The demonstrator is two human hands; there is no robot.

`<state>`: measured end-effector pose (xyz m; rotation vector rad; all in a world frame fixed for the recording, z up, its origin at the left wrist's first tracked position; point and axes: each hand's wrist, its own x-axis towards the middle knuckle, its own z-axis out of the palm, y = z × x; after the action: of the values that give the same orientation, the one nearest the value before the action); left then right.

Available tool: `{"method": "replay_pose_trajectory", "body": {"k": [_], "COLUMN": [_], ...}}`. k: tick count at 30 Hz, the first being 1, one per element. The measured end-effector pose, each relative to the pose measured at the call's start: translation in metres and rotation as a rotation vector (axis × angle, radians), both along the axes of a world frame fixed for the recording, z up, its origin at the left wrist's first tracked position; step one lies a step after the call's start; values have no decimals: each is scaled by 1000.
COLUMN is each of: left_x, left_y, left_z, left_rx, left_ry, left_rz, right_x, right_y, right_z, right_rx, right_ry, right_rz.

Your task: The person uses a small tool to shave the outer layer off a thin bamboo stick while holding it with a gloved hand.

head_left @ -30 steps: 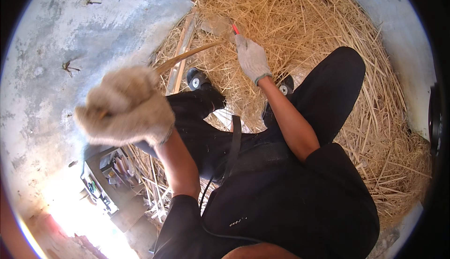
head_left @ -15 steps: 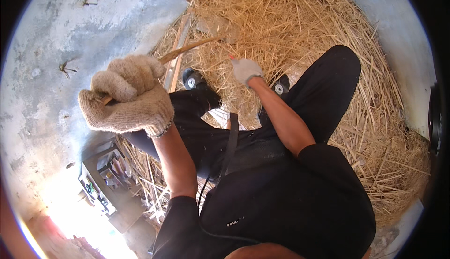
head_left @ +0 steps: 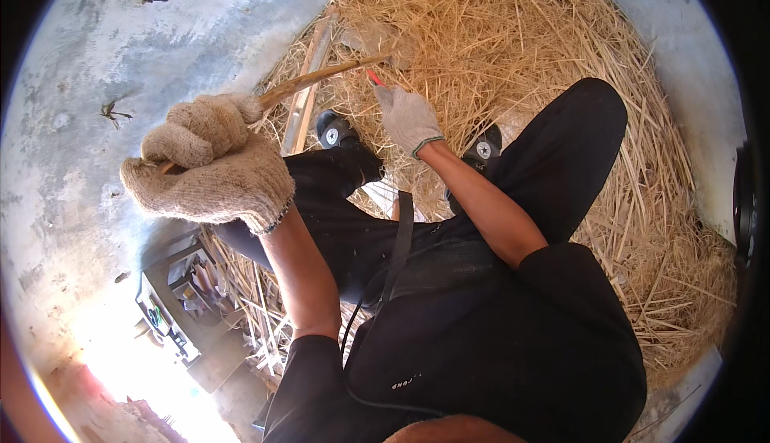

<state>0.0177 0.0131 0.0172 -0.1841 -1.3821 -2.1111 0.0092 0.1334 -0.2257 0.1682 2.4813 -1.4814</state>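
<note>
We had the wooden strip (head_left: 309,80) slanting from our left hand (head_left: 208,162), gloved fingers curled tight around it, toward the straw (head_left: 513,26); our right hand (head_left: 407,120), closed on what was probably a red-handled tool (head_left: 374,78), had just shifted leftward, bringing it nearer the strip's far end. Small white lettering (head_left: 406,383) marked our black shirt (head_left: 497,323), and star badges (head_left: 332,136) our shoes (head_left: 322,121).

Matt, coarse-knit cloth gloves (head_left: 241,180) contrast with a dull-finished wooden stick (head_left: 309,80), a smooth-looking red handle (head_left: 374,78) and rough, fibrous straw (head_left: 497,26), while blotchy, matt paint coats the wall (head_left: 88,50) at left
</note>
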Motion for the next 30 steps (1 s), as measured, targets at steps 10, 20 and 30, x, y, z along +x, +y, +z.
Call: {"method": "replay_pose_trajectory", "body": {"k": [10,20,30], "left_x": [5,5,3], "left_y": [9,5,-20], "left_z": [-1,-6,-5], "left_rx": [-27,-38,31], "left_ry": [18,50,59], "left_rz": [-19,-75,-213], "right_x": [6,-8,-19], "right_y": [-3,0,25], "right_z": [13,35,-43], "right_rx": [1,-87,106], "right_ry": [211,191,-67], "right_rz": [5,-123,-119]}}
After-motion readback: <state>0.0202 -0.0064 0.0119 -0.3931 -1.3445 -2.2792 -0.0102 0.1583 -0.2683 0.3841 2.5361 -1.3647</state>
